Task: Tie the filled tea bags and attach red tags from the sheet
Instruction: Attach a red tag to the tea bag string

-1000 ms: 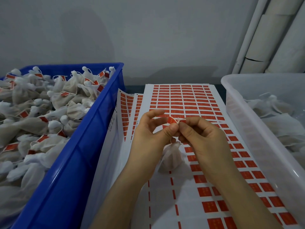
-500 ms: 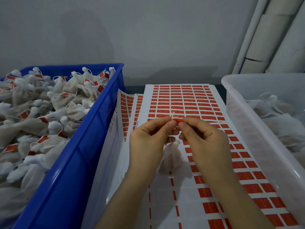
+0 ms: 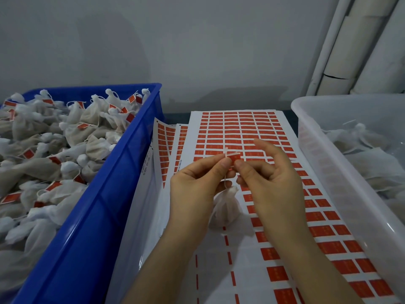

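Observation:
A small white filled tea bag [image 3: 225, 207] hangs by its string below my hands, over the sheet of red tags [image 3: 236, 128]. My left hand [image 3: 195, 189] pinches the string and a red tag [image 3: 235, 158] between thumb and forefinger. My right hand [image 3: 271, 183] touches the same tag with thumb and forefinger, its other fingers spread. The white string ends stick up above the tag.
A blue crate [image 3: 105, 194] at the left is heaped with tied, tagged bags. A clear plastic bin [image 3: 317, 150] at the right holds untagged bags. More tag sheets [image 3: 164, 145] lie under the main sheet. White pipes [image 3: 350, 51] stand at the back right.
My hands rose slightly and pressed the tag onto the string. The right hand's fingers have now opened out from the pinch.

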Available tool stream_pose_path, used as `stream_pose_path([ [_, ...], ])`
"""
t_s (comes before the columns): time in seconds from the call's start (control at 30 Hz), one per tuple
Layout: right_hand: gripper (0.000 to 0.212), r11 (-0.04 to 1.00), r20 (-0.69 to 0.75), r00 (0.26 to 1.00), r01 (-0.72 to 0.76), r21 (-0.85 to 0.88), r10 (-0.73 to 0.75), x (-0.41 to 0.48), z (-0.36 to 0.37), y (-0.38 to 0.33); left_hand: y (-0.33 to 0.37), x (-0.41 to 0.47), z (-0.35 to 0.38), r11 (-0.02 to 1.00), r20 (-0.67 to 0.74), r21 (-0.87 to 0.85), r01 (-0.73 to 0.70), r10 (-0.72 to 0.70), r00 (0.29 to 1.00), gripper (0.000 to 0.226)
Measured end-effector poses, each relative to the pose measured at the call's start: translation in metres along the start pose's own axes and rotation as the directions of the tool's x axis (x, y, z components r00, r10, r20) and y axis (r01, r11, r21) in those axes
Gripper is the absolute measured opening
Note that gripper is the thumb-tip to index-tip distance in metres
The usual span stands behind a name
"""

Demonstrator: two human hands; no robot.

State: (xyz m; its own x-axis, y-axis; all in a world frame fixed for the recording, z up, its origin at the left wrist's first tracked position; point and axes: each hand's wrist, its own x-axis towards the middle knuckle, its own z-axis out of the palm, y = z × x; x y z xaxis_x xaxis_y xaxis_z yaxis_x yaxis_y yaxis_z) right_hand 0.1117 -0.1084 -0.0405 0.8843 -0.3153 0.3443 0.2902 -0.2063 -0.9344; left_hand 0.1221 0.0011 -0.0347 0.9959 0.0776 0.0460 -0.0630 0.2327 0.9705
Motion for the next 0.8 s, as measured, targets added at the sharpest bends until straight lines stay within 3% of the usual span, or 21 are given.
stream_pose_path([
  [0.33,0.046,0.999,0.042,0.999,-0.033,-0.002,0.033,0.0013,-0.0018,0.0021,0.0008,-0.0011,-0.0003,1.0,0.025,-0.011,0.005,-0.005,1.0,0.023],
  [0.6,0.021,0.996,0.112,0.99,-0.086,-0.038,0.09,0.0038,-0.0012,-0.0013,0.0017,0.0016,-0.002,0.999,0.019,-0.033,0.006,-0.006,1.0,0.025],
  [0.8,0.015,0.999,0.108,0.994,-0.032,-0.013,0.034,0.0017,-0.0022,-0.0026,0.0024,0.0019,-0.0019,1.0,0.038,-0.01,-0.016,0.017,0.999,0.022],
])
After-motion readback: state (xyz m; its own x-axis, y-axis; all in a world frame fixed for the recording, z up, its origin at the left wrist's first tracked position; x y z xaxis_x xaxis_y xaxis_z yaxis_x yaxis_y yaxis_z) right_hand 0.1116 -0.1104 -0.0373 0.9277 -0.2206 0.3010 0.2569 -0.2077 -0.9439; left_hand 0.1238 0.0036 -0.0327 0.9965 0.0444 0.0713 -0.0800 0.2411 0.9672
